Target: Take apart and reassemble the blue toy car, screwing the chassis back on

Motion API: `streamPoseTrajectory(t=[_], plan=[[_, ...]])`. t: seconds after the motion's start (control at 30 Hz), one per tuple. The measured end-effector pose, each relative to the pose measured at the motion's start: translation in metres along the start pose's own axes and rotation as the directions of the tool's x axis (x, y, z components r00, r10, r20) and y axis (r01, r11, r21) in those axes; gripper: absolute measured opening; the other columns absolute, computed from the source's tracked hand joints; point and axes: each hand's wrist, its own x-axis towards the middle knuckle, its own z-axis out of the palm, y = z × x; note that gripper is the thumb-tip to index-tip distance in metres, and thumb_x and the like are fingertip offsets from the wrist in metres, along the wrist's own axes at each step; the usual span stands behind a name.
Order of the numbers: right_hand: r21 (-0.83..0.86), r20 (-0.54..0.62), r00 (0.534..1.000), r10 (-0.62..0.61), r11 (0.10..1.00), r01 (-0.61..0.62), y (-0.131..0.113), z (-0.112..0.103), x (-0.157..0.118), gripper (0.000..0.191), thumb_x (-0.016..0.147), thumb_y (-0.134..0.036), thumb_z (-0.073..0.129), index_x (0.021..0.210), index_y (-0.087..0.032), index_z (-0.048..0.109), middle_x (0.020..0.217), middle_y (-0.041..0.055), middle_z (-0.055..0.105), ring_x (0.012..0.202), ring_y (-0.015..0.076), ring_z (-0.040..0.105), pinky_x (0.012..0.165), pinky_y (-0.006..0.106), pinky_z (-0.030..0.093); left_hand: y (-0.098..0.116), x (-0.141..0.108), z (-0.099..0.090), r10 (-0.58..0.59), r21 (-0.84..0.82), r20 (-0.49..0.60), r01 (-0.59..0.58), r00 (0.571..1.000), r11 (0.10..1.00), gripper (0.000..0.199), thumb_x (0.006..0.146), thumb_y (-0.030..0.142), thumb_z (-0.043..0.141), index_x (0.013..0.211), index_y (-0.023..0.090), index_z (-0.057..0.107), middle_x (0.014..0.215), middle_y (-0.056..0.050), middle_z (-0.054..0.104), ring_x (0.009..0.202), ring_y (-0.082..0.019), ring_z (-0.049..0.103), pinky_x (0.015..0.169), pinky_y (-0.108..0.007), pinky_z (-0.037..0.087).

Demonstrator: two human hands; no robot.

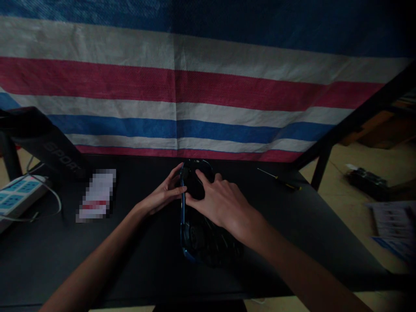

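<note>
A dark toy car with a blue rim lies on the black table, its wheels and black underside facing up. My left hand holds the far part of its left edge between thumb and fingers. Over the far half of the car lies my right hand. Its thumb rests near the left edge and its index finger touches the black underside, while the other fingers curl toward the far right side. Shadow and the right hand hide much of the car's middle. A thin screwdriver lies apart to the right.
At left on the table are a pixelated white and red item, a power strip with a cable, and a dark object marked SPORT. A striped sheet hangs behind. Dark clutter and papers lie on the floor.
</note>
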Motion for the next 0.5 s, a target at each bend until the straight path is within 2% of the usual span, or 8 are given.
streamPoseTrajectory(t=[0.2,0.5], plan=[[-0.029,-0.006,1.0,-0.004,1.0,0.003,-0.0005,-0.0026,-0.0005,0.083,0.093,-0.068,0.05,0.161,-0.02,0.039,0.124,0.0262,0.067,0.111,0.0368,0.07,0.085,0.044,0.053,0.0021,0.0035,0.001,-0.075,-0.133,-0.045,0.069,0.996,0.989,0.071,0.096,0.035,0.067,0.159,0.042,0.035,0.158,-0.007,0.05,0.135,-0.033,0.054,0.107,-0.05,0.047],[-0.04,-0.014,1.0,0.025,0.999,-0.025,-0.0044,-0.0068,-0.0006,0.082,0.094,-0.066,0.051,0.161,-0.02,0.039,0.123,0.0285,0.067,0.11,0.0375,0.07,0.085,0.044,0.053,0.0045,0.0033,0.0065,-0.077,-0.094,-0.092,0.068,0.993,0.993,0.067,0.095,0.037,0.07,0.155,0.046,0.039,0.154,-0.004,0.053,0.129,-0.029,0.058,0.103,-0.045,0.049]])
